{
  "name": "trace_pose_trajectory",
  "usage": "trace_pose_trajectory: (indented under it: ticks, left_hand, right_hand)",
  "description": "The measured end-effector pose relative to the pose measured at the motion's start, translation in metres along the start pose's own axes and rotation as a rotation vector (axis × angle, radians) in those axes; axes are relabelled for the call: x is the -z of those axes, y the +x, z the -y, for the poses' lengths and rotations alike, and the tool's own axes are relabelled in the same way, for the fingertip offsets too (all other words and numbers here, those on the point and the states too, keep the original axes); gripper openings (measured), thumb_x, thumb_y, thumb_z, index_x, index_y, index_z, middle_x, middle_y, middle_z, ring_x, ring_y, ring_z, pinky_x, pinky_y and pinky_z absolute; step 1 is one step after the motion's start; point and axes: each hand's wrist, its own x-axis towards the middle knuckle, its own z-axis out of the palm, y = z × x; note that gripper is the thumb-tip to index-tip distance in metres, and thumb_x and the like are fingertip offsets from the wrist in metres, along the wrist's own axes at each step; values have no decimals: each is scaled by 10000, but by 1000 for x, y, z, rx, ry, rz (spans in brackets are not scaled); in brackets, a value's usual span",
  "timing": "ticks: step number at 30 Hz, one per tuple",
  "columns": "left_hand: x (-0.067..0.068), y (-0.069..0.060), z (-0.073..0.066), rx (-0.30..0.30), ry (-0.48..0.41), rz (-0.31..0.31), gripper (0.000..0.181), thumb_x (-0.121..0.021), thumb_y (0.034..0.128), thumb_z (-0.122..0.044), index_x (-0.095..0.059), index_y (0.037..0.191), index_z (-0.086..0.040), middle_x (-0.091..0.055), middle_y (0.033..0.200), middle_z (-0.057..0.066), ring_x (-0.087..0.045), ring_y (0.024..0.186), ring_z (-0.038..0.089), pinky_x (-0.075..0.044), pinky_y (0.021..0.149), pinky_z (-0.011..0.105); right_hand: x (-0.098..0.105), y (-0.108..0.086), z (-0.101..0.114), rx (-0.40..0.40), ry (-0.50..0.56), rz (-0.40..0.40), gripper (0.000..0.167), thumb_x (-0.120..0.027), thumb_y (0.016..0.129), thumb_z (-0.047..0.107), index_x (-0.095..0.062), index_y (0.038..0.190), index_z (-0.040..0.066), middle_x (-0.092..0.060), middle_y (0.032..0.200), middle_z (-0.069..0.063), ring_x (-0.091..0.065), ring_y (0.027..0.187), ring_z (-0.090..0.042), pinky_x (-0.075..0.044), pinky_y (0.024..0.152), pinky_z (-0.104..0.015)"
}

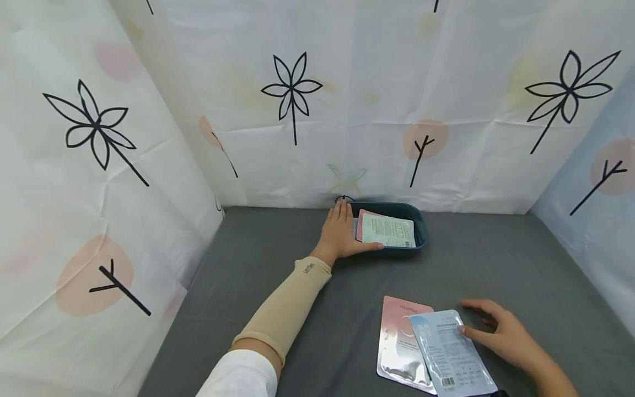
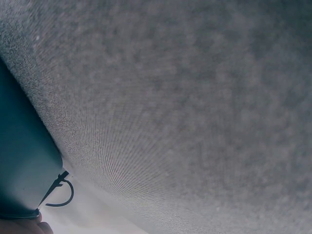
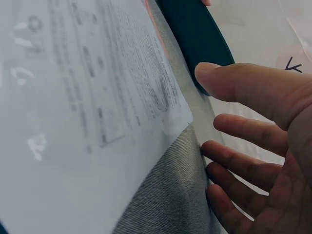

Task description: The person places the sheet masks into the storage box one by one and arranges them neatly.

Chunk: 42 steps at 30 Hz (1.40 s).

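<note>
Against the back cloth stands a dark teal basket holding sheet mask packets, a pale green one on top of a pink one. My left hand lies along the basket's left rim, its fingers straight and its thumb stretched over the front edge. Nearer to me, a light blue sheet mask packet overlaps a shiny pink sheet mask packet. My right hand is at the upper right edge of the blue packet, fingers relaxed. In the right wrist view, nothing sits between thumb and fingers.
A grey cloth covers the table. White patterned cloth hangs at the back and both sides. Behind the basket's left corner, a thin black loop shows in the left wrist view.
</note>
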Motion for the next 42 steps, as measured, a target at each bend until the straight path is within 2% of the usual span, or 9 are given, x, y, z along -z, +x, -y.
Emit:
trace_pose_trajectory:
  ticks: [3,6,9,12,14,23,28,33,42]
  left_hand:
    - [0,0,-1,0,9,-9,1433,-517,748,-1006,-91,1702,-25,-50,1798,171,-42,1682,307,-109,1362,456]
    - [0,0,-1,4,9,-11,1432,-524,752,-1001,-79,1703,-28,-37,1799,163,-34,1683,300,-99,1363,448]
    - [-1,-1,-1,3,12,-10,1428,-516,756,-1002,-74,1704,-29,-33,1800,160,-33,1684,297,-101,1363,447]
    - [-1,-1,-1,0,13,-13,1426,-509,758,-1005,-76,1704,-30,-35,1800,160,-37,1684,299,-107,1363,449]
    - [0,-1,-1,-1,11,-14,1424,-510,759,-1003,-76,1704,-30,-34,1800,160,-36,1684,300,-104,1363,448]
    - [-2,1,0,-5,17,-24,1418,-505,753,-1009,-101,1706,-41,-53,1799,162,-53,1682,309,-113,1362,455]
    - [-4,2,0,-5,15,-11,1422,-510,753,-1006,-84,1707,-41,-49,1798,167,-45,1682,311,-107,1363,459]
    - [-5,3,1,-7,12,-4,1423,-515,756,-1000,-73,1705,-36,-51,1797,176,-42,1682,319,-102,1363,459]
    - [-2,1,0,-2,20,-25,1423,-514,753,-1004,-115,1701,-20,-83,1793,181,-75,1680,318,-116,1362,455]
  right_hand:
    - [-1,-2,-1,-3,-17,-2,631,-913,848,361,-686,1360,70,-668,1368,-181,-322,1057,278,-543,853,-232]
    - [-3,-3,1,-4,-39,-5,647,-929,826,370,-691,1355,83,-664,1368,-172,-422,1092,184,-533,850,-221]
    - [-5,-5,3,13,-44,0,675,-948,800,354,-687,1354,71,-652,1369,-194,-589,1199,-104,-587,920,-420]
    - [-7,-7,6,51,-30,10,708,-971,768,331,-683,1351,51,-637,1363,-222,-611,1231,-425,-561,940,-642]
    - [-8,-8,7,73,-20,15,724,-981,752,324,-682,1348,42,-628,1359,-235,-604,1225,-488,-533,942,-710]
    - [-12,-9,10,51,-100,-11,678,-1004,706,328,-732,1287,107,-628,1369,-207,-583,1202,-433,-574,923,-576]
    - [-15,-11,12,57,-77,-20,647,-999,713,268,-733,1279,103,-637,1360,-217,-580,1213,-464,-513,941,-706]
    - [-19,-13,14,74,-72,-31,615,-997,709,217,-741,1257,111,-668,1317,-195,-610,1196,-455,-524,929,-705]
    - [-19,-12,20,50,-71,-24,595,-988,712,169,-747,1253,116,-661,1302,-165,-636,1133,-355,-577,873,-534]
